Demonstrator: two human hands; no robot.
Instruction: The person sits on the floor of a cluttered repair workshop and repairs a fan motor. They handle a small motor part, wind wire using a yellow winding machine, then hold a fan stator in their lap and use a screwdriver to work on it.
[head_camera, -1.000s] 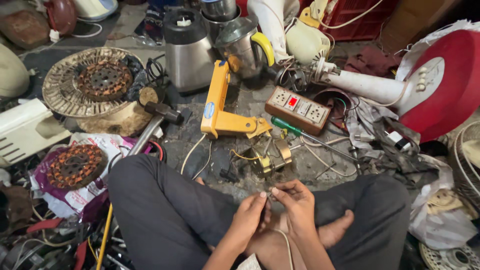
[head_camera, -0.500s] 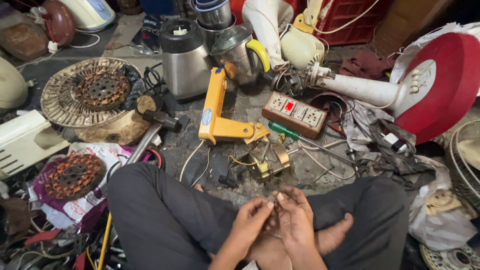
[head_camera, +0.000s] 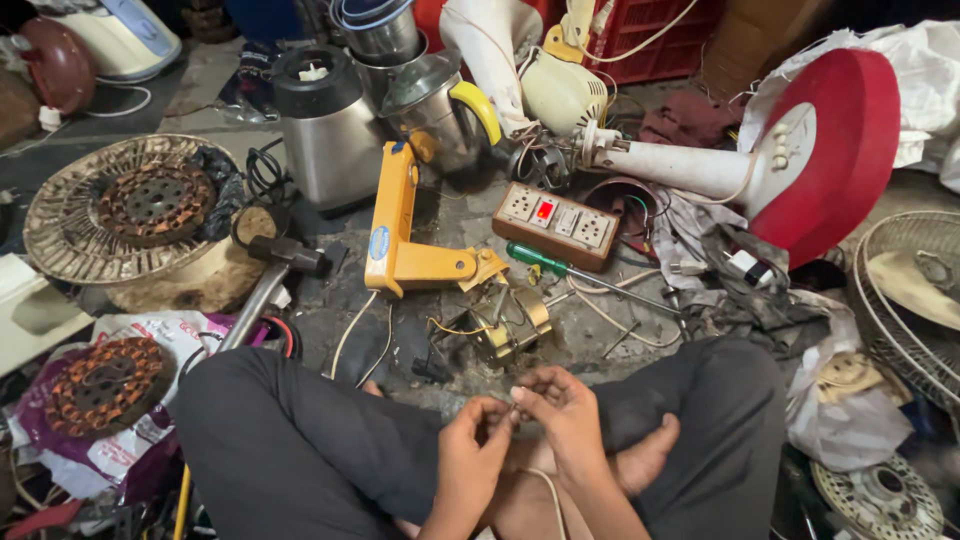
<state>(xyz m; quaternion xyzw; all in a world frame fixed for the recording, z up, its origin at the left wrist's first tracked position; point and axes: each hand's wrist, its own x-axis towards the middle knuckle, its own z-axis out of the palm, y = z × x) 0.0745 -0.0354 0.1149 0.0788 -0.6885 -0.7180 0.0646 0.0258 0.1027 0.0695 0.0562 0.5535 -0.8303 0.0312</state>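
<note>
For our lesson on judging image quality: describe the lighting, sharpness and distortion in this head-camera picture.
Head view: soft, even light with dark top corners; mild glare on the steel blender base; wide-angle stretching bends the red fan base at the edge; the left hand and right hand are sharp, but whatever they pinch is too small to tell.

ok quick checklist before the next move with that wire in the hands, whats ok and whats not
1. Both hands on the work: left hand and right hand meet at the fingertips: ok.
2. White wire in hand: runs up between the wrists; pinched end too small to see: cannot tell.
3. Green screwdriver nearby: lies on the floor by the switch board: ok.
4. Switch board off: its red switch shows, state unreadable: cannot tell.
5. Floor ahead free: small brass part and loose wires crowd it: not ok.
</note>
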